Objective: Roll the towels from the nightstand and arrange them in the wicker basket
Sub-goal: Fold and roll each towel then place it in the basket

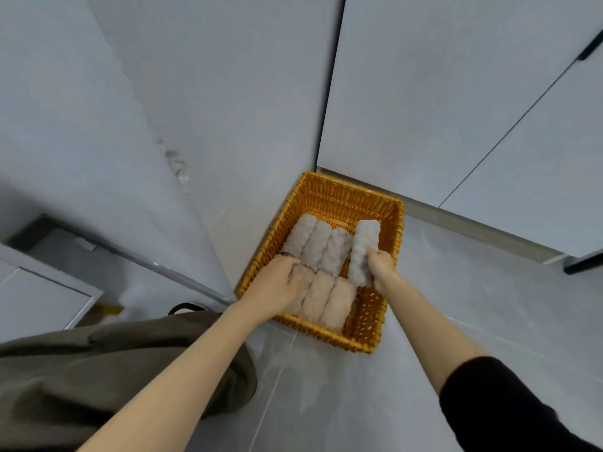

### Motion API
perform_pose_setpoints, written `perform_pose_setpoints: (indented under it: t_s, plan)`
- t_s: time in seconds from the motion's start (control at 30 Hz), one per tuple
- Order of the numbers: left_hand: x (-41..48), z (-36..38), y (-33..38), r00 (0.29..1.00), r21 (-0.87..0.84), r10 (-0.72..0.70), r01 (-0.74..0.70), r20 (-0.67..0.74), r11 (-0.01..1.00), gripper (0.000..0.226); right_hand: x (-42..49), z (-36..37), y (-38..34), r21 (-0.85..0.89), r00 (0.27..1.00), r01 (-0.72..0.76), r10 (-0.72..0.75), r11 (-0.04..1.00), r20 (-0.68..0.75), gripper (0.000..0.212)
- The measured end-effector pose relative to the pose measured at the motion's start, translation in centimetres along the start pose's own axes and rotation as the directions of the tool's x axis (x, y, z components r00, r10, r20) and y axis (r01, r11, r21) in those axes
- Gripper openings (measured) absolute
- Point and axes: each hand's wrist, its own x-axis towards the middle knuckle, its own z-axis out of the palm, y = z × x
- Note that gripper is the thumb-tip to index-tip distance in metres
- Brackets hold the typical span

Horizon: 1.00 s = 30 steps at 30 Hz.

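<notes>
Right grip (380, 267) curls around a rolled towel (364, 246) in the wicker basket (342, 197); left grip (280, 282), fingers spread, presses the packed rolls (321, 296).

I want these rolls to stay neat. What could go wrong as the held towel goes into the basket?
The right hand grips the held towel toward its near end, so the roll may loosen going down. The free strip along the right wall of the wicker basket looks snug; squeezing in could push the far row and near row askew, though the left hand rests on the near one.
</notes>
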Motion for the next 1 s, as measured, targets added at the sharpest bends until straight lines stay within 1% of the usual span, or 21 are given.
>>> perform_pose_setpoints:
  t_s: [0.17, 0.27, 0.33, 0.43, 0.47, 0.53, 0.6, 0.67, 0.7, 0.73, 0.8, 0.87, 0.9, 0.93, 1.0]
  plan:
    - [2.3, 1.2, -1.4, 1.000, -0.044, -0.025, 0.026, 0.007, 0.999, 0.038, 5.5, 1.6, 1.3, -0.010, 0.985, -0.062, 0.060, 0.998, -0.163, 0.045]
    - [3.5, 1.6, -1.7, 1.000, -0.046, -0.015, 0.015, 0.002, 0.999, 0.041, 7.5, 2.4, 1.9, 0.038, 0.968, -0.128, 0.133, 0.991, -0.213, 0.043]
    - [4.0, 1.9, -1.8, 1.000, -0.056, -0.012, 0.012, 0.006, 0.998, 0.040, 8.3, 2.9, 2.6, 0.016, 0.965, -0.154, 0.154, 0.988, -0.213, 0.042]
    - [4.0, 2.1, -2.0, 1.000, -0.072, -0.011, 0.012, 0.005, 0.997, 0.038, 9.0, 3.6, 3.4, -0.025, 0.959, -0.148, 0.138, 0.989, -0.247, 0.039]
    - [4.0, 2.1, -2.1, 1.000, -0.079, -0.015, 0.016, 0.003, 0.997, 0.038, 9.4, 3.9, 3.6, 0.005, 0.961, -0.142, 0.139, 0.990, -0.238, 0.039]
    - [4.0, 2.2, -2.3, 1.000, -0.091, -0.031, 0.031, 0.004, 0.995, 0.036, 10.1, 4.2, 4.2, 0.002, 0.974, -0.115, 0.113, 0.993, -0.196, 0.042]
    - [4.0, 2.2, -2.5, 0.999, -0.097, -0.041, 0.042, 0.006, 0.994, 0.035, 10.8, 4.1, 5.0, -0.047, 0.984, -0.100, 0.091, 0.994, -0.155, 0.047]
    - [4.1, 2.2, -2.5, 0.999, -0.100, -0.047, 0.048, 0.014, 0.994, 0.034, 11.0, 3.9, 5.5, -0.127, 0.988, -0.064, 0.044, 0.990, -0.150, 0.047]
    - [4.1, 2.2, -2.5, 0.999, -0.100, -0.048, 0.049, 0.016, 0.994, 0.034, 10.8, 3.9, 5.5, -0.212, 0.989, -0.024, -0.008, 0.977, -0.148, 0.048]
    - [4.2, 2.2, -2.5, 0.999, -0.099, -0.047, 0.049, 0.017, 0.994, 0.033, 10.9, 3.8, 5.6, -0.310, 0.985, 0.021, -0.072, 0.951, -0.154, 0.050]
    - [4.2, 2.2, -2.4, 0.999, -0.086, -0.045, 0.046, 0.018, 0.995, 0.034, 10.8, 3.4, 5.6, -0.506, 0.966, 0.113, -0.214, 0.855, -0.146, 0.059]
    - [4.1, 2.1, -2.3, 0.999, -0.071, -0.037, 0.038, 0.017, 0.997, 0.035, 10.5, 3.0, 5.5, -0.662, 0.934, 0.214, -0.348, 0.718, -0.076, 0.066]
    - [4.0, 2.1, -2.3, 0.999, -0.066, -0.032, 0.033, 0.016, 0.997, 0.034, 10.3, 2.9, 5.6, -0.734, 0.918, 0.259, -0.396, 0.628, -0.015, 0.066]
    - [3.9, 2.0, -2.3, 0.999, -0.061, -0.030, 0.031, 0.017, 0.998, 0.034, 10.2, 2.8, 5.8, -0.787, 0.911, 0.278, -0.412, 0.551, 0.034, 0.064]
    - [3.8, 1.9, -2.3, 1.000, -0.048, -0.025, 0.026, 0.015, 0.999, 0.033, 10.2, 2.7, 6.1, -0.844, 0.924, 0.275, -0.368, 0.460, 0.101, 0.063]
